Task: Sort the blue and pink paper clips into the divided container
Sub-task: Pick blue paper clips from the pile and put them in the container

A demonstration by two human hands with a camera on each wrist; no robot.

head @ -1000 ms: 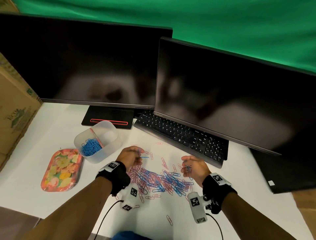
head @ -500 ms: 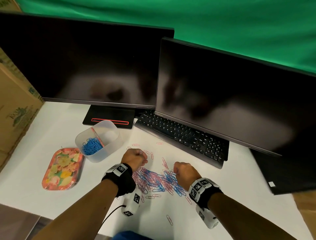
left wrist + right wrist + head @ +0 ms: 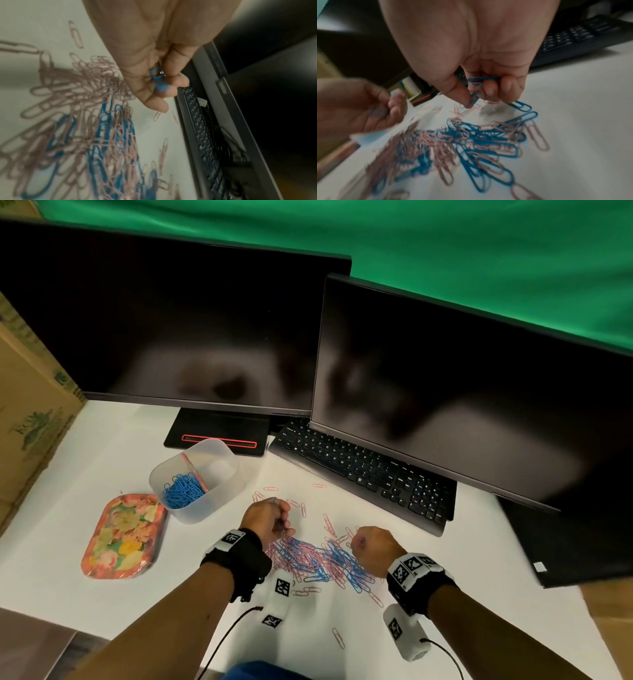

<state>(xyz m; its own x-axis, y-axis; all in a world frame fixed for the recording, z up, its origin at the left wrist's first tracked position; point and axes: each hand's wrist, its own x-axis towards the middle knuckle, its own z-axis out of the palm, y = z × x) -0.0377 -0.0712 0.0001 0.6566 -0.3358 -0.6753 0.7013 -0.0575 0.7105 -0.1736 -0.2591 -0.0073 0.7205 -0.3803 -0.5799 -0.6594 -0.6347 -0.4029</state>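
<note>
Both hands curled on blue clips: left hand (image 3: 270, 517), right hand (image 3: 375, 549), stockpiling before container (image 3: 224, 491) at 10 o'clock.

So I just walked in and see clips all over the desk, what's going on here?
A person is sorting a mixed pile of blue and pink paper clips on the white desk. The left hand and right hand each hold blue clips over the pile. The divided container holds blue clips in one compartment; the other looks empty of clips.
</note>
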